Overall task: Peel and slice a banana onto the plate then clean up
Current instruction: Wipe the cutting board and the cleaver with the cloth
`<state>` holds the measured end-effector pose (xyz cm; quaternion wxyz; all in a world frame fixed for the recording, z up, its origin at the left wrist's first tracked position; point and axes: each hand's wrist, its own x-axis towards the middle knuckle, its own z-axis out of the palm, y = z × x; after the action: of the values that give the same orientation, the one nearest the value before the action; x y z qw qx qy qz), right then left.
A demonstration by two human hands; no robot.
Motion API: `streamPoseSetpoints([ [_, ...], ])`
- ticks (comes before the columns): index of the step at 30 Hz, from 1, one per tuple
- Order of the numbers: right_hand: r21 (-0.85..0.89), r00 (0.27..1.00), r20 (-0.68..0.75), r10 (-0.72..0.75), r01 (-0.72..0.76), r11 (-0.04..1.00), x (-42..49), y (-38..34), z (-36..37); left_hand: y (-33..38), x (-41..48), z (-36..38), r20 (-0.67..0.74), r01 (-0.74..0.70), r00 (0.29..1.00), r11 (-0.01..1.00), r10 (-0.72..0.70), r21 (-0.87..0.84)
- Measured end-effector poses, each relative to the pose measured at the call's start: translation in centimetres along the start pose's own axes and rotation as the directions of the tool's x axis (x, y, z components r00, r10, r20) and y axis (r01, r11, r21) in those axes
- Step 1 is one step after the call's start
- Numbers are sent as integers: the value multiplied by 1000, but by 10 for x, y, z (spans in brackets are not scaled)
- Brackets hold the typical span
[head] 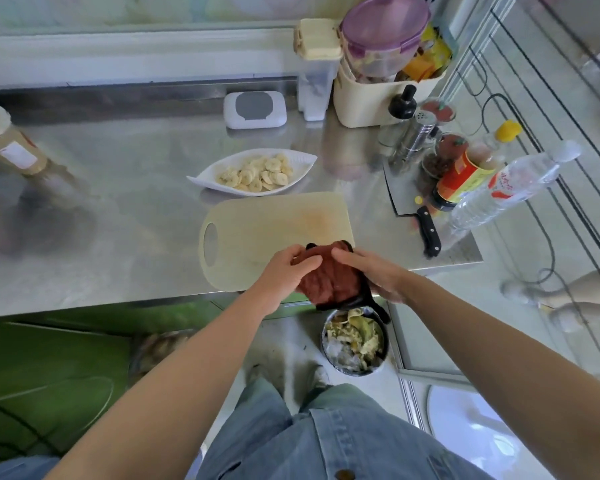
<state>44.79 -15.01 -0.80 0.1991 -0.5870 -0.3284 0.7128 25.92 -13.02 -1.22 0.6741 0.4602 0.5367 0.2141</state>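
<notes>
Slicing looks done; the cleanup at the steel table (pixel 118 202) seems unfinished.
The cutting board (pixel 274 223) lies at centre frame. Just behind it the plate (pixel 302 161) holds the banana slices (pixel 257 174). The bin (pixel 355 341) below holds what look like peels. The left hand (pixel 288 271) and right hand (pixel 371 271) both clutch a bunched reddish cloth (pixel 329 278) over the board's near edge.

Both hands, left hand (pixel 291 268) and right hand (pixel 371 271), hold a reddish-brown cloth (pixel 329 275) at the near edge of the cutting board (pixel 274 230). Banana slices (pixel 257 174) fill the plate (pixel 305 161) behind.
</notes>
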Motion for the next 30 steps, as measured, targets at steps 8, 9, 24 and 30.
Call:
streamPoseSetpoints([
  [8, -76, 946, -250, -206, 193, 978, -38, 54, -32, -19, -6, 30, 109, -95, 992, 921, 57, 378],
  [9, -118, 930, -276, -243, 219, 969, -42, 60, -36, -21, -6, 34, 140, -151, 985, 874, 97, 461],
  [24, 143, 948, -308, -82, 131, 981, -55, 78, -39, -38, -20, 71, 95, -16, 996, 986, 0, 164],
  [30, -437, 954, -208, -216, 107, 893, -45, 78, -31, -34, -20, 75, 131, -176, 984, 539, 122, 824],
])
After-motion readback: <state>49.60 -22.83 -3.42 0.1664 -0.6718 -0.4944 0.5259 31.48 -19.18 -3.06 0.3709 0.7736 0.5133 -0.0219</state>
